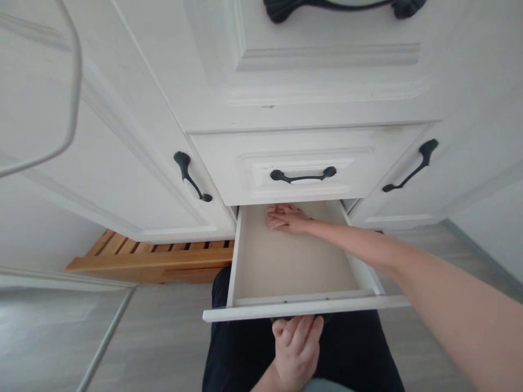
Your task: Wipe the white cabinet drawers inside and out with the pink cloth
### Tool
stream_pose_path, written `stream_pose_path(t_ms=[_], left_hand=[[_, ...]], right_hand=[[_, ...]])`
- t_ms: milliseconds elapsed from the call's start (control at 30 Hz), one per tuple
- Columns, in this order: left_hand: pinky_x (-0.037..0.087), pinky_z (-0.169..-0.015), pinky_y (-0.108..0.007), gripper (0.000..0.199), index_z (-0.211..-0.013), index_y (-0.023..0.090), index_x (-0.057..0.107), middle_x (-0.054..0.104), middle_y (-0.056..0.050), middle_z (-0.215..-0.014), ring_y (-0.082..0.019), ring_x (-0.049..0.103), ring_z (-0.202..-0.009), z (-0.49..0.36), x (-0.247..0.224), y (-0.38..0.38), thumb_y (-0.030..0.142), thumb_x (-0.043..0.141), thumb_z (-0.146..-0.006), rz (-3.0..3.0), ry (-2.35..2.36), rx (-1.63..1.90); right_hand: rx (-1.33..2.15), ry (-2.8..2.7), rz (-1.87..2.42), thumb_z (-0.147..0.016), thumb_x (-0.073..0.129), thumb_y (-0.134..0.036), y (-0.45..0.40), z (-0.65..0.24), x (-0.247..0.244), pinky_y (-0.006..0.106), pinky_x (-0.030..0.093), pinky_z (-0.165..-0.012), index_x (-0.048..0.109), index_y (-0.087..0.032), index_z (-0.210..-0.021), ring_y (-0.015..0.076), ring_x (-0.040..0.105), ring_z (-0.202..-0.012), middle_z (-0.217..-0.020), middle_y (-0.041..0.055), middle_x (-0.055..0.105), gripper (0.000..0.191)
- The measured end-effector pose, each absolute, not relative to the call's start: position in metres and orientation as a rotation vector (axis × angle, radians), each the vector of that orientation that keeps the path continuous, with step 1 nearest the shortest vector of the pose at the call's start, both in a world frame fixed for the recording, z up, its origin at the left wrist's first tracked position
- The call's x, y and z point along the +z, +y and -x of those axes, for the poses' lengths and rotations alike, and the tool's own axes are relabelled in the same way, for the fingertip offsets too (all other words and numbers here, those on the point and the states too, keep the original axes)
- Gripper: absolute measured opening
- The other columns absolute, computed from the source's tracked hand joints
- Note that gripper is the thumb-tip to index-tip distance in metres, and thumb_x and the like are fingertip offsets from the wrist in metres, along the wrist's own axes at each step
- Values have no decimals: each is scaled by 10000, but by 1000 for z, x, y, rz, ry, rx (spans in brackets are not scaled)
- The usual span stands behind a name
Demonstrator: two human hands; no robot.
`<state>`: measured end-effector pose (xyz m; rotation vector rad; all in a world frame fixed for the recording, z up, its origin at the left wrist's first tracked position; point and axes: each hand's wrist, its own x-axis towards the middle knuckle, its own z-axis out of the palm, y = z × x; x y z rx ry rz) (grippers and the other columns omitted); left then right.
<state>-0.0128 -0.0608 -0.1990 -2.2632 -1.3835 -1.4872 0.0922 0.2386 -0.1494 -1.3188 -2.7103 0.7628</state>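
A white drawer (302, 310) is pulled out over my lap, its pale beige bottom (286, 267) showing bare. Below the front edge, the fingers of my left hand (297, 348) curl round the dark drawer handle, which my fingers and the drawer front mostly hide. My right hand (288, 218) reaches in from the right and rests on the drawer bottom near the back. Its fingers point left and look spread out against the surface; nothing shows in them, though the underside of the palm is hidden.
Just above is a closed drawer with a black handle (303, 175). Cabinet doors with black handles (192, 177) flank it. A slatted wooden rack (163, 258) lies low on the left. A white wire loop (75, 81) hangs at upper left. Grey flooring (163, 337) shows below.
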Motion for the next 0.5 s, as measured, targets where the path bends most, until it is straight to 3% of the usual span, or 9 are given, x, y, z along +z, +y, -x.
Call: stream_pose_path(t_ms=[133, 267, 367, 500], left_hand=[[372, -798, -354, 298, -1118, 228, 753, 788, -18, -964, -150, 678, -888, 13, -200, -61, 100, 608, -891, 2272, -1377, -1466], [376, -813, -351, 307, -1139, 235, 747, 785, -20, -971, -153, 675, -905, 13, -201, -63, 118, 618, -886, 2275, -1390, -1445], [384, -836, -352, 346, -1179, 235, 734, 780, -32, -987, -164, 677, -926, 14, -202, -65, 123, 628, -869, 2284, -1403, -1448], [381, -853, -352, 345, -1158, 225, 739, 779, -40, -1002, -168, 681, -940, 13, -200, -65, 96, 620, -860, 2270, -1402, -1482]], right_hand=[[890, -2926, 922, -837, 682, -235, 169, -109, -152, 475, 356, -1092, 615, -427, -1355, 279, 480, -1296, -1446, 38, 543, 556], [1200, -2927, 542, -817, 611, -97, 126, -138, -140, 361, 436, -994, 703, -314, -1257, 213, 601, -1132, -1255, 51, 670, 499], [1280, -2908, 701, -750, 587, -17, 148, -160, -126, 279, 473, -897, 750, -262, -1144, 175, 646, -1021, -1133, 25, 714, 492], [888, -2697, 1223, -879, 525, -91, 211, -180, -114, 419, 443, -1011, 641, -199, -1307, 272, 571, -1207, -1336, 120, 613, 456]])
